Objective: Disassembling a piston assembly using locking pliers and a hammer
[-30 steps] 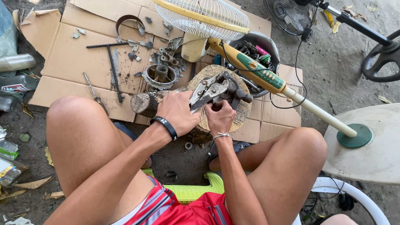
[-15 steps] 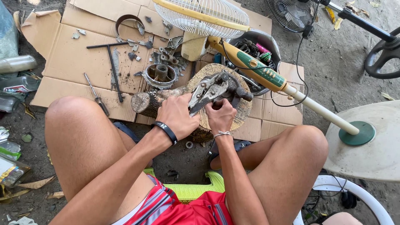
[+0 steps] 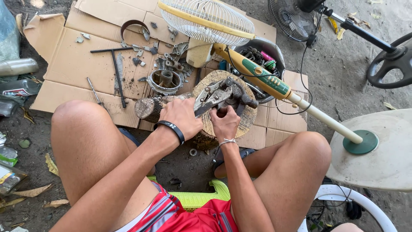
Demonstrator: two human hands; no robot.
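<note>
A pair of metal snips (image 3: pixel 211 98) is gripped by the left hand (image 3: pixel 182 117), the fingers closed around its handles, with the blades pointing up and to the right across a round wooden block (image 3: pixel 249 122). A dark metal part (image 3: pixel 236 95) lies on the top of that block, at the tips of the snips, and it is pinched by the right hand (image 3: pixel 224 122), whose fingers are curled tight against its near edge. A black wristband (image 3: pixel 172 129) is worn on the left wrist and a thin pale band on the right.

A short log (image 3: pixel 148 108) lies just left of the block, touching the left hand. Beyond it, on flattened cardboard (image 3: pixel 68 64) spread over the ground, a round metal housing (image 3: pixel 164 80) is seen among scattered small scraps (too small to be told apart). A black T-shaped wrench (image 3: pixel 116 64) and a thin screwdriver (image 3: pixel 93 91) lie further left on the cardboard.

A cream fan (image 3: pixel 206 19) is laid across the scene, its pole (image 3: pixel 326 120) running down to a green base cap (image 3: pixel 360 142) at the right. A bowl of parts (image 3: pixel 262 56) sits behind the pole. A black fan (image 3: pixel 292 17) stands at the top right.
</note>
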